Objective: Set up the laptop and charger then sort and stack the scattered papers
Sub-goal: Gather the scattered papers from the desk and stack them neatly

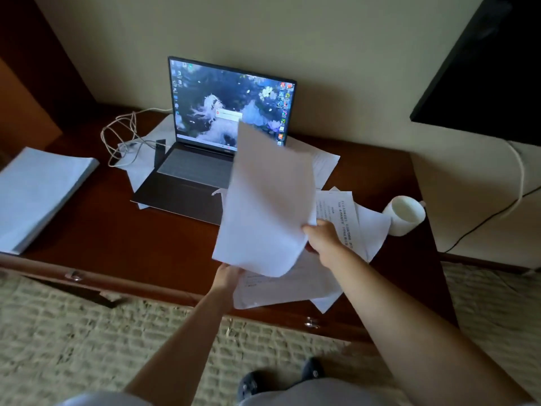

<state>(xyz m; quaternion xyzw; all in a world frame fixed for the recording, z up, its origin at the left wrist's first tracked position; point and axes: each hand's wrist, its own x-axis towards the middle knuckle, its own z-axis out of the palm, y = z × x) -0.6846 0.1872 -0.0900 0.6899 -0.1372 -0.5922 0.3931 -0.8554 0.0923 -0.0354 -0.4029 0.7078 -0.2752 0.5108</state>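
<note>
On the desk (pixel 102 218) the open laptop (pixel 205 148) faces the person. A blank sheet (pixel 263 206) is raised above the scattered papers (pixel 292 285), long axis pointing away toward the screen. The right hand (pixel 322 235) pinches its right edge; the left hand (pixel 228 276) grips its near corner from underneath.

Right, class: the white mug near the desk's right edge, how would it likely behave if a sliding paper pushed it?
The white mug looks tipped onto its side, so it would probably roll rather than slide. It lies close to the desk edge, so a nudge from the loose papers touching it might send it off. It appears ceramic, hence likely breakable.
</note>
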